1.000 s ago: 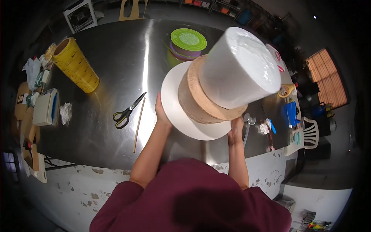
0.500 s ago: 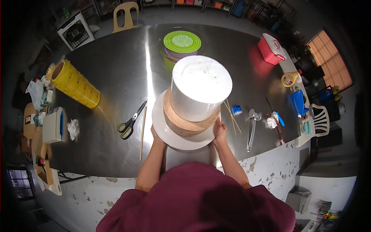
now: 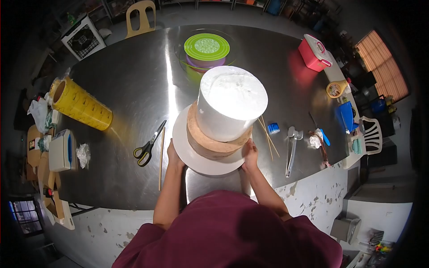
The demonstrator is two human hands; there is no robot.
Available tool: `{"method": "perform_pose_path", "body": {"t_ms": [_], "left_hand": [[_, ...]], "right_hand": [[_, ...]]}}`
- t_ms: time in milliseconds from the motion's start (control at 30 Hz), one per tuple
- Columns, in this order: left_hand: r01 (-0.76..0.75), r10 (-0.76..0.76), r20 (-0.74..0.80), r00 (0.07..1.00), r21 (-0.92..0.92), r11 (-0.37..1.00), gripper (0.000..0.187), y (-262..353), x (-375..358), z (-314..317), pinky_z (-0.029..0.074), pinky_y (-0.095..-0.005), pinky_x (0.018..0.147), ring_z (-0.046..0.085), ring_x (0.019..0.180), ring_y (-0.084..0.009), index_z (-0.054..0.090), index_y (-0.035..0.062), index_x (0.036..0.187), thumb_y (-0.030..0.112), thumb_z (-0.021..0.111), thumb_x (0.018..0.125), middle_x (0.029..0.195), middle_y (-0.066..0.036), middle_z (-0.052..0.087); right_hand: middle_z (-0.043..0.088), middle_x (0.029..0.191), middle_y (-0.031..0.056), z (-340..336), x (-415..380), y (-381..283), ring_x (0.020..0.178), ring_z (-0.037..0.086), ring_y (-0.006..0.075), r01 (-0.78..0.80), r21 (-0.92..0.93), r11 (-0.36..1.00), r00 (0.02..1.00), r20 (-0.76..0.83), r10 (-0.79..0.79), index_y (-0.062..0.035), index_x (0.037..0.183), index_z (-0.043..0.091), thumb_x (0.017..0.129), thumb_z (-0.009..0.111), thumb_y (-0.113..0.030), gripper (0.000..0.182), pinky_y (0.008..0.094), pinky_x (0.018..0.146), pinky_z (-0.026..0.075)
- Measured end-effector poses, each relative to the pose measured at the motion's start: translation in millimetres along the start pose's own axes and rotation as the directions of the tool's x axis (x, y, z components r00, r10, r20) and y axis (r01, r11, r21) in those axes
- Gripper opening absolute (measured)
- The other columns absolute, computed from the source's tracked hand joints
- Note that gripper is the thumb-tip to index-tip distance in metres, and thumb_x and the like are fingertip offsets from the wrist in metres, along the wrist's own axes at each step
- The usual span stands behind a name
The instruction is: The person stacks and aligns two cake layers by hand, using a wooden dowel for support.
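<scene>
A tall white cylinder (image 3: 230, 100), like a foam cake dummy, stands on a wider tan round layer (image 3: 210, 149), like a cake layer. Both rest on a round white cake board (image 3: 187, 156), tilted slightly in this view. My left hand (image 3: 174, 154) grips the board's left edge, its fingers partly hidden beneath. At the right edge my right hand (image 3: 251, 156) holds the same board, thumb up along the side. Black-and-yellow scissors (image 3: 145, 149) and a thin wooden stick (image 3: 161, 161) lie left of the board. Thin skewers (image 3: 269, 138) lie to its right.
Behind the stack is a green round mat (image 3: 207, 46) on a turntable. A yellow film roll (image 3: 82, 103) and a scale (image 3: 60, 151) are on the left. Rightward are a blue cap (image 3: 273, 128), metal tongs (image 3: 292, 152) and a pink box (image 3: 314, 53) on the steel table.
My hands and the board with its stack have shifted slightly left and toward me. The whole view has also moved a little. Both hands keep their hold.
</scene>
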State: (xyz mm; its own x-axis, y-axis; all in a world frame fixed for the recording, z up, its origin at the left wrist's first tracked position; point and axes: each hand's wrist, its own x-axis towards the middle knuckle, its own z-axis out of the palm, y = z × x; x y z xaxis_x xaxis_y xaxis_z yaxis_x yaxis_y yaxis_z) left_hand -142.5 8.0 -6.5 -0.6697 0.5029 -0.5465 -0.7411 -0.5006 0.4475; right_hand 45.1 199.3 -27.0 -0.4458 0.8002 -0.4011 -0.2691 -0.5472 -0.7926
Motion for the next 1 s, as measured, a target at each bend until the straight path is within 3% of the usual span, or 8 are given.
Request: {"method": "perform_pose_path", "body": {"t_ms": [167, 233, 300, 433, 533, 767, 867, 1000], "left_hand": [[-0.150, 0.221, -0.218, 0.951, 0.300, 0.942, 0.042, -6, -8, -7, 0.045, -0.0349, 0.087, 0.058, 0.098, -0.0262, 0.050, -0.0066, 0.115, 0.026, 0.030, 0.099, 0.111, -0.017, 0.057], [-0.223, 0.354, -0.192, 0.915, 0.490, 0.843, 0.036, -5, -7, -18, 0.045, -0.0332, 0.082, 0.058, 0.093, -0.0226, 0.053, -0.0065, 0.110, 0.022, 0.034, 0.098, 0.107, -0.015, 0.059], [-0.296, 0.467, -0.182, 0.865, 0.567, 0.769, 0.032, -8, -2, -29, 0.044, -0.0292, 0.072, 0.056, 0.080, -0.0159, 0.058, -0.0064, 0.097, 0.018, 0.038, 0.096, 0.092, -0.011, 0.061], [-0.116, 0.410, -0.123, 0.904, 0.852, 0.511, 0.029, 21, -27, -13, 0.040, -0.0253, 0.054, 0.049, 0.060, -0.0086, 0.062, -0.0059, 0.080, 0.017, 0.049, 0.092, 0.065, -0.001, 0.057], [-0.143, 0.440, 0.085, 0.894, 0.985, 0.100, 0.031, 28, -14, -41, 0.040, -0.0338, 0.053, 0.048, 0.050, -0.0156, 0.058, -0.0050, 0.070, 0.020, 0.052, 0.088, 0.055, -0.009, 0.055], [-0.069, 0.531, 0.017, 0.847, 0.995, 0.079, 0.020, 27, -12, -33, 0.048, -0.0339, 0.060, 0.065, 0.061, -0.0222, 0.070, 0.0036, 0.085, 0.021, 0.063, 0.078, 0.068, -0.017, 0.065], [-0.030, 0.534, 0.054, 0.844, 0.998, -0.053, 0.018, 34, -19, -16, 0.049, -0.0335, 0.060, 0.066, 0.062, -0.0247, 0.072, 0.0060, 0.082, 0.021, 0.066, 0.075, 0.069, -0.015, 0.066], [0.111, 0.565, 0.000, 0.825, 0.980, -0.163, 0.017, 37, -29, 6, 0.049, -0.0332, 0.060, 0.066, 0.061, -0.0247, 0.072, 0.0071, 0.081, 0.022, 0.068, 0.074, 0.068, -0.014, 0.066]], "right_hand": [[0.060, 0.103, 0.0074, -3, 4, 4, 0.090, 0.057, 0.0176, -0.039, -0.029, 0.999, 0.981, -0.191, 0.033, 0.0040, 0.112, 0.054, 0.091, 0.055, -0.032, 0.042, 0.0286, 0.080, 0.046], [0.063, 0.091, 0.0082, 0, -4, -8, 0.079, 0.059, 0.0182, -0.016, -0.345, 0.939, 0.989, -0.142, -0.035, 0.0053, 0.103, 0.059, 0.091, 0.055, -0.031, 0.038, 0.0303, 0.074, 0.047], [0.064, 0.082, 0.0090, 1, -11, -29, 0.071, 0.060, 0.0184, -0.014, -0.622, 0.783, 0.998, -0.053, -0.024, 0.0065, 0.096, 0.062, 0.091, 0.054, -0.028, 0.036, 0.0313, 0.067, 0.049], [0.064, 0.069, 0.0106, -15, 1, -48, 0.058, 0.060, 0.0166, 0.052, -0.906, 0.421, 0.997, 0.073, 0.035, 0.0054, 0.085, 0.066, 0.087, 0.055, -0.025, 0.032, 0.0315, 0.056, 0.050], [0.062, 0.061, 0.0116, -6, -2, -61, 0.053, 0.060, 0.0160, 0.112, -0.955, 0.275, 0.994, 0.104, -0.045, 0.0022, 0.077, 0.068, 0.080, 0.059, -0.023, 0.027, 0.0309, 0.053, 0.048], [0.064, 0.067, 0.0181, -4, 10, -60, 0.061, 0.065, 0.0243, 0.217, -0.951, 0.219, 0.952, 0.157, -0.265, -0.0020, 0.080, 0.069, 0.077, 0.065, -0.027, 0.025, 0.0334, 0.059, 0.048], [0.064, 0.065, 0.0180, 1, 16, -76, 0.058, 0.065, 0.0258, 0.226, -0.968, 0.105, 0.957, 0.201, -0.207, -0.0016, 0.079, 0.069, 0.075, 0.065, -0.019, 0.018, 0.0341, 0.057, 0.049], [0.063, 0.062, 0.0165, -1, 28, -92, 0.057, 0.064, 0.0275, 0.157, -0.946, 0.284, 0.985, 0.169, 0.019, -0.0016, 0.077, 0.069, 0.073, 0.065, -0.017, 0.016, 0.0342, 0.058, 0.050]]}}
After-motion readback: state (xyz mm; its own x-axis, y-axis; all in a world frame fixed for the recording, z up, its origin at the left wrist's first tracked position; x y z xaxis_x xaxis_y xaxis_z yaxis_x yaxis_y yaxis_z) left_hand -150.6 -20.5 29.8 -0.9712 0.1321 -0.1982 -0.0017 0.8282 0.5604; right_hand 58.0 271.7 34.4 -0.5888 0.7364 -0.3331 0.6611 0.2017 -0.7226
